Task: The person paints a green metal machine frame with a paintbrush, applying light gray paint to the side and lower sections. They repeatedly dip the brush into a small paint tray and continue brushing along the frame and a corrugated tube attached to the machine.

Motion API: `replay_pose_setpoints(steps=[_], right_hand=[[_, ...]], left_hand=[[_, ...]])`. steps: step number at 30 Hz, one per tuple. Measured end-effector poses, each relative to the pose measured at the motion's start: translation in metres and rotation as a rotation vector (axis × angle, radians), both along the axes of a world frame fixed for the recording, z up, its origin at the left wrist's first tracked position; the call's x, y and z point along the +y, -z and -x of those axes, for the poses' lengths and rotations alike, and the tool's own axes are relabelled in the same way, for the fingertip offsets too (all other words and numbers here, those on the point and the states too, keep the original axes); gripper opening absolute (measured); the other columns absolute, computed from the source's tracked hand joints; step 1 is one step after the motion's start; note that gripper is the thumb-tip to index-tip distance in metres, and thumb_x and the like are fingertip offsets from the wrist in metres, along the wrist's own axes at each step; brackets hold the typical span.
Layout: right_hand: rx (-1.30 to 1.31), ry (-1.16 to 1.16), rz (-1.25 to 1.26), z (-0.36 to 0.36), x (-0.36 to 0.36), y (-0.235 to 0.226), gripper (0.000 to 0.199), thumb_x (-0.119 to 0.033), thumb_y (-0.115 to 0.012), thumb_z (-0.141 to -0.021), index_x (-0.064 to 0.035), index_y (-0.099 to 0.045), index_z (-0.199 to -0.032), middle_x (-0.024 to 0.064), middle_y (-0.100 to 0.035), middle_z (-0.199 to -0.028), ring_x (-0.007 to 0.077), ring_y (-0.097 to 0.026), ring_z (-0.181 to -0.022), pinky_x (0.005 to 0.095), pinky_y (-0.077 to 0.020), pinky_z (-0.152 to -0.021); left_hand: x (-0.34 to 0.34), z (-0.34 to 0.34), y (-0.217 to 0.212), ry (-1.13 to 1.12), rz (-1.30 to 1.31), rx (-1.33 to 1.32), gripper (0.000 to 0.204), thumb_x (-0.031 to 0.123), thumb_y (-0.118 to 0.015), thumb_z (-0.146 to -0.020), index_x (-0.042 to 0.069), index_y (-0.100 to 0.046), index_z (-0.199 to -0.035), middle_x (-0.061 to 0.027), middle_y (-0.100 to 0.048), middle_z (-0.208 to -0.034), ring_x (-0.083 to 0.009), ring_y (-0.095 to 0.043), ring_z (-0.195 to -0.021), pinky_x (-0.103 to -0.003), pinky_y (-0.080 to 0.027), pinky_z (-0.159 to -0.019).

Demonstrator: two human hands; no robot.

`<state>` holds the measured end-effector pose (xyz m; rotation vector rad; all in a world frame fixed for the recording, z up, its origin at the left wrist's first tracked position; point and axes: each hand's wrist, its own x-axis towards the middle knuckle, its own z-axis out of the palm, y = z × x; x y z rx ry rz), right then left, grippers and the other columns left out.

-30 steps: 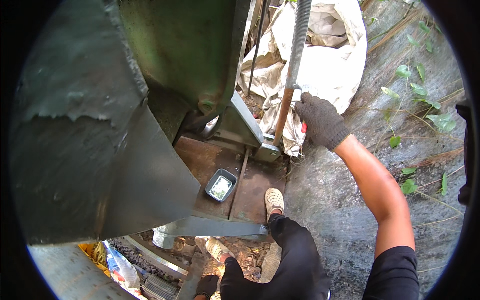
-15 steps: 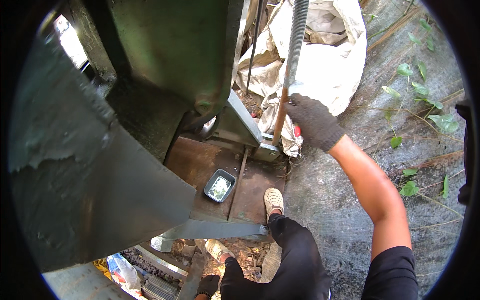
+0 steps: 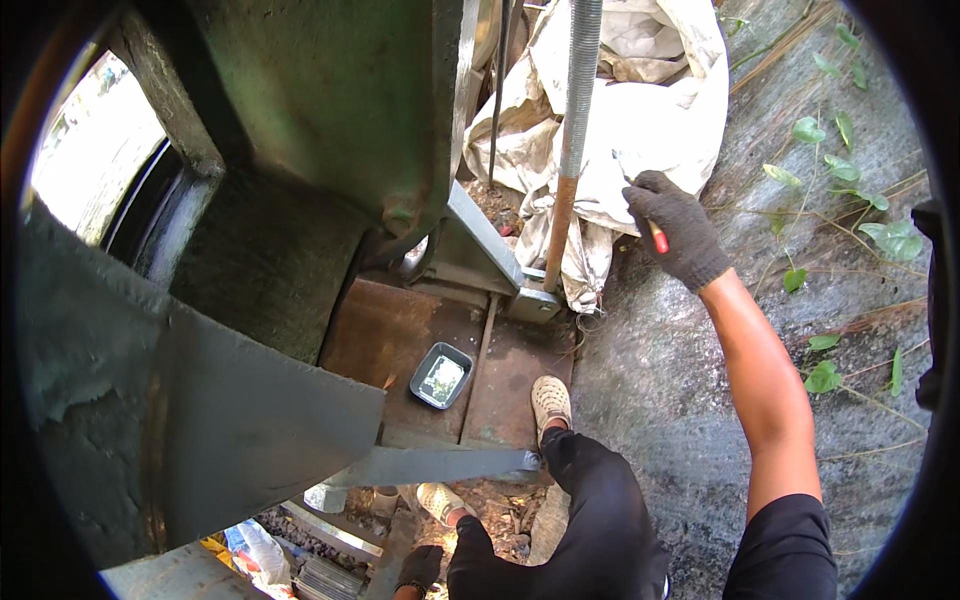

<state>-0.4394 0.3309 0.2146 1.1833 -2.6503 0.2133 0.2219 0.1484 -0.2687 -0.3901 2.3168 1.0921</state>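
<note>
Keeping the left hand [image 3: 420, 567] low, impossible to tell if gripping, and the right hand [image 3: 680, 230] clamped on a red-handled tool [image 3: 660, 238]. Pulled rightward off the rod [image 3: 565, 200] since half a second ago, now in front of the sack [image 3: 668, 122], presumably pausing work on the rod.

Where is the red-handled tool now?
In the head view, the red-handled tool is right of centre, gripped in the gloved right hand, to the right of the threaded rod and near the white sack.
</note>
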Motion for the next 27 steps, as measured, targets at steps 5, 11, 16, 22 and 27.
replay_pose_setpoints(steps=[5,11,16,22,27], right_hand=[[-0.094,-0.159,-0.041,-0.003,-0.01,0.003,0.034,0.002,-0.067,-0.085,-0.0037,-0.068,-0.118,0.0194,-0.065,-0.119,0.0409,-0.067,-0.107,0.045,-0.0555,-0.089],[-0.021,-0.389,-0.068,-0.012,-0.048,0.033,0.042,0.0,-0.065,-0.081,-0.0044,-0.066,-0.123,0.0195,-0.064,-0.119,0.0416,-0.065,-0.11,0.0477,-0.055,-0.09],[-0.069,-0.362,-0.118,-0.02,-0.024,0.036,0.043,-0.003,-0.066,-0.082,-0.0051,-0.065,-0.125,0.0199,-0.064,-0.122,0.0415,-0.065,-0.112,0.047,-0.0548,-0.093],[-0.007,-0.133,-0.107,-0.008,-0.005,0.02,0.045,0.0,-0.07,-0.08,-0.006,-0.066,-0.125,0.0211,-0.065,-0.121,0.0425,-0.065,-0.112,0.0473,-0.0546,-0.093],[-0.07,-0.298,-0.142,-0.016,-0.06,0.024,0.042,-0.003,-0.066,-0.085,-0.0066,-0.067,-0.127,0.0171,-0.065,-0.12,0.0389,-0.067,-0.11,0.0442,-0.0566,-0.095]], left_hand=[[-0.009,0.001,-0.002,0.332,0.127,0.025,0.014,0.011,-0.057,-0.093,0.009,-0.07,-0.097,-0.017,-0.073,-0.098,-0.0375,-0.071,-0.098,-0.05,-0.057,-0.085],[-0.006,0.009,-0.005,0.109,0.058,0.026,0.013,0.012,-0.057,-0.093,0.009,-0.069,-0.095,-0.018,-0.073,-0.097,-0.0376,-0.071,-0.098,-0.051,-0.056,-0.084],[0.003,0.02,-0.009,-0.012,0.024,0.003,0.011,0.013,-0.059,-0.091,0.009,-0.069,-0.094,-0.0175,-0.073,-0.096,-0.038,-0.07,-0.096,-0.051,-0.056,-0.083],[0.007,0.029,-0.005,0.398,0.139,0.07,0.012,0.014,-0.062,-0.088,0.011,-0.072,-0.094,-0.0173,-0.074,-0.094,-0.0387,-0.072,-0.095,-0.052,-0.054,-0.089],[0.009,0.024,0.0,0.415,0.112,0.103,0.013,0.015,-0.065,-0.086,0.011,-0.073,-0.095,-0.0173,-0.075,-0.097,-0.0387,-0.073,-0.096,-0.053,-0.051,-0.095]])
